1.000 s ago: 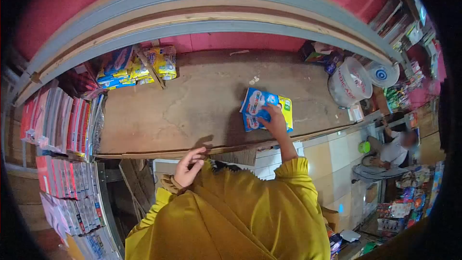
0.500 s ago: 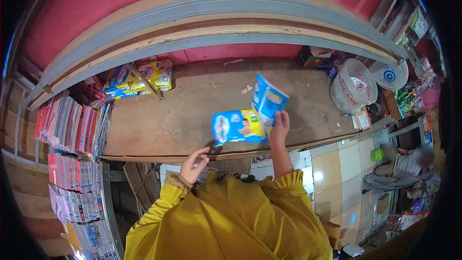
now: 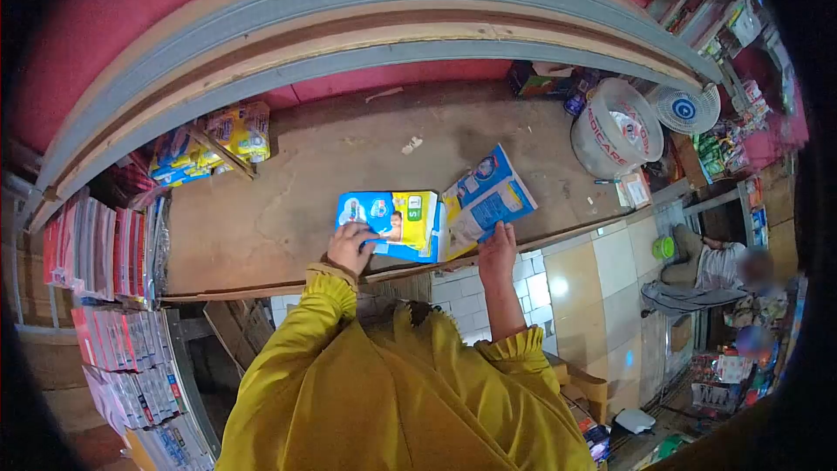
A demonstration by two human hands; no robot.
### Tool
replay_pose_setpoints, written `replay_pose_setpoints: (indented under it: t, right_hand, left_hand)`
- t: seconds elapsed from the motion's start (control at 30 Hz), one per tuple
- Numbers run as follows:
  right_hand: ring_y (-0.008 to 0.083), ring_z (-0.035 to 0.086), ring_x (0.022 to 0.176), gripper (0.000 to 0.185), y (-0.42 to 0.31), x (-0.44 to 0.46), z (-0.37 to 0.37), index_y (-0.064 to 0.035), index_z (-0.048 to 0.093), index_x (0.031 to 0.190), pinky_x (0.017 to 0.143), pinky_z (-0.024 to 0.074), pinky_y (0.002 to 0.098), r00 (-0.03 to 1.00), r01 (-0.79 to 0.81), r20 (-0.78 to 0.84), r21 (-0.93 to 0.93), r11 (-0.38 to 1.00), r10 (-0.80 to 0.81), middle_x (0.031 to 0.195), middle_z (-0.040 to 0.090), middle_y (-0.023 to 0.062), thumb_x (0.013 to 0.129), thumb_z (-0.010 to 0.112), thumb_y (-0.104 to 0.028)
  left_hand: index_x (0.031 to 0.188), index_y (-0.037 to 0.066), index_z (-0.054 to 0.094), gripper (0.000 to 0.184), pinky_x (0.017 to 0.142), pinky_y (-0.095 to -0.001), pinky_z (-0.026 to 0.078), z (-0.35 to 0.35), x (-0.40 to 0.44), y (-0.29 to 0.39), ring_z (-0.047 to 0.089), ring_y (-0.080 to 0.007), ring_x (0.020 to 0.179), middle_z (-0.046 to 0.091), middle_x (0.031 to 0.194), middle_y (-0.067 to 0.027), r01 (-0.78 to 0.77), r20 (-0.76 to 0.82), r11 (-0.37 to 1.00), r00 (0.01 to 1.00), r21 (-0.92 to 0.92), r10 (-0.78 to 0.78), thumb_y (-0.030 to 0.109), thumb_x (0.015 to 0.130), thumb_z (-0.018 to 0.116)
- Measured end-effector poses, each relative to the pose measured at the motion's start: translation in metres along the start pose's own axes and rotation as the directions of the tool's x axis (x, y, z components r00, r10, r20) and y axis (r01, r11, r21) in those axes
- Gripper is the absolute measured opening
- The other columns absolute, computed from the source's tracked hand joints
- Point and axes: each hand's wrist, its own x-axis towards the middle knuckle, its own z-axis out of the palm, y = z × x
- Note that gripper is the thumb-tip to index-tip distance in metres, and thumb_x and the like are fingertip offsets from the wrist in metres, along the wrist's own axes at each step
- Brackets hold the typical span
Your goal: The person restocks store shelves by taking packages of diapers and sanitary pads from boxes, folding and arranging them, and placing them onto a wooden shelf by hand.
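A blue and yellow diaper pack (image 3: 370, 207) with a baby picture lies flat near the shelf's front edge. My left hand (image 3: 350, 249) is closed on its lower left corner, fingers bent over the top. Against its right side leans a second blue diaper pack (image 3: 493, 196), tilted, with printed panels showing. My right hand (image 3: 498, 253) holds this one by its lower edge; the thumb is hard to make out. Both packs touch where they meet in the middle.
More diaper packs (image 3: 240, 135) are piled at the back left behind a wooden stick (image 3: 220, 153). Book stacks (image 3: 96, 240) stand on the left. A clear plastic tub (image 3: 616, 131) is at the right. A beam (image 3: 392, 48) crosses overhead. A person (image 3: 719, 266) sits at far right.
My left hand has come up from the shelf edge onto the left pack. The right pack has swung outward and lower, with my right hand still on it. The view has shifted slightly.
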Motion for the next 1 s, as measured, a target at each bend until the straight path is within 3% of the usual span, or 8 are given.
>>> replay_pose_setpoints:
  t: [0.13, 0.4, 0.47, 0.63, 0.73, 0.83, 0.97, 1.0]
  right_hand:
    - [0.0118, 0.056, 0.089, 0.008, -0.012, 0.003, 0.01, -0.0158, 0.049, 0.096, 0.074, 0.0429, 0.0274, 0.993, -0.055, -0.101, 0.059, 0.997, 0.061, 0.095, 0.058, -0.0022, 0.092, 0.056, -0.018]
    - [0.0128, 0.056, 0.093, 0.009, -0.011, 0.005, 0.027, -0.0119, 0.052, 0.1, 0.081, 0.0433, 0.0287, 0.997, -0.014, 0.071, -0.067, 0.998, 0.019, 0.101, 0.06, 0.0013, 0.093, 0.054, -0.016]
    - [0.0128, 0.057, 0.093, 0.007, 0.002, 0.0, 0.033, -0.0115, 0.054, 0.099, 0.081, 0.0434, 0.0273, 0.994, 0.081, 0.096, -0.296, 0.952, -0.055, 0.098, 0.061, 0.0019, 0.093, 0.054, -0.015]
    - [0.0181, 0.059, 0.098, 0.015, 0.041, -0.016, 0.081, -0.0055, 0.059, 0.098, 0.083, 0.0442, 0.0294, 0.794, 0.52, 0.603, -0.605, 0.603, -0.079, 0.103, 0.063, 0.0081, 0.087, 0.061, -0.015]
    - [0.0275, 0.057, 0.102, 0.018, 0.063, -0.018, 0.084, -0.0066, 0.059, 0.099, 0.087, 0.0449, 0.0373, 0.475, 0.849, 0.822, -0.522, 0.079, 0.314, 0.104, 0.062, 0.0091, 0.085, 0.06, -0.019]
    - [0.0325, 0.055, 0.104, 0.021, 0.074, -0.03, 0.084, -0.007, 0.061, 0.097, 0.088, 0.0439, 0.0433, 0.47, 0.881, 0.857, -0.469, -0.055, 0.211, 0.104, 0.062, 0.0096, 0.082, 0.062, -0.021]
    - [0.032, 0.052, 0.109, 0.024, 0.046, -0.023, 0.097, -0.0065, 0.063, 0.099, 0.09, 0.0423, 0.0442, 0.826, 0.477, 0.549, -0.802, 0.36, 0.13, 0.109, 0.06, 0.0154, 0.082, 0.063, -0.023]
    - [0.0309, 0.055, 0.106, 0.031, 0.044, -0.011, 0.084, -0.0053, 0.062, 0.102, 0.088, 0.0437, 0.0435, 0.847, 0.529, 0.531, -0.844, 0.089, -0.003, 0.108, 0.061, 0.0168, 0.082, 0.064, -0.029]
  left_hand:
    - [0.086, 0.011, 0.069, 0.015, 0.089, -0.0385, 0.044, 0.01, 0.002, -0.018, 0.056, -0.029, 0.101, 0.063, 0.106, -0.0072, 0.008, -0.18, 0.962, 0.982, -0.271, -0.059, 0.007, 0.072, 0.07]
    - [0.104, 0.017, 0.067, 0.029, 0.096, -0.0415, 0.041, -0.003, -0.017, 0.02, 0.048, -0.0324, 0.112, 0.053, 0.124, -0.0093, -0.134, 0.014, 0.991, 0.991, 0.024, 0.134, 0.019, 0.075, 0.069]
    - [0.117, 0.017, 0.061, 0.04, 0.096, -0.0424, 0.041, -0.006, -0.017, 0.028, 0.045, -0.0337, 0.113, 0.047, 0.131, -0.0104, -0.143, 0.102, 0.987, 0.986, 0.076, 0.135, 0.023, 0.078, 0.066]
    - [0.117, 0.015, 0.06, 0.038, 0.09, -0.041, 0.045, -0.008, -0.025, 0.03, 0.053, -0.0326, 0.104, 0.055, 0.12, -0.0122, -0.11, 0.077, 0.992, 0.991, 0.063, 0.105, 0.023, 0.08, 0.063]
    - [0.107, 0.012, 0.064, 0.026, 0.077, -0.0378, 0.049, -0.021, -0.037, 0.022, 0.061, -0.0301, 0.084, 0.065, 0.093, -0.0119, -0.082, -0.048, 0.992, 0.996, -0.092, 0.078, 0.019, 0.082, 0.061]
    - [0.099, 0.01, 0.066, 0.018, 0.076, -0.0379, 0.049, -0.047, -0.06, 0.016, 0.06, -0.0295, 0.085, 0.065, 0.091, -0.0112, 0.013, -0.112, 0.985, 0.993, -0.17, -0.033, 0.014, 0.083, 0.059]
    - [0.095, 0.007, 0.066, 0.015, 0.073, -0.0365, 0.048, -0.076, -0.108, -0.01, 0.06, -0.0313, 0.082, 0.065, 0.086, -0.0117, 0.039, -0.224, 0.982, 0.971, -0.182, -0.08, 0.008, 0.081, 0.06]
    - [0.094, 0.006, 0.066, 0.014, 0.073, -0.0365, 0.048, -0.084, -0.118, -0.016, 0.06, -0.0315, 0.082, 0.065, 0.086, -0.0117, 0.067, -0.228, 0.979, 0.967, -0.193, -0.111, 0.007, 0.081, 0.06]
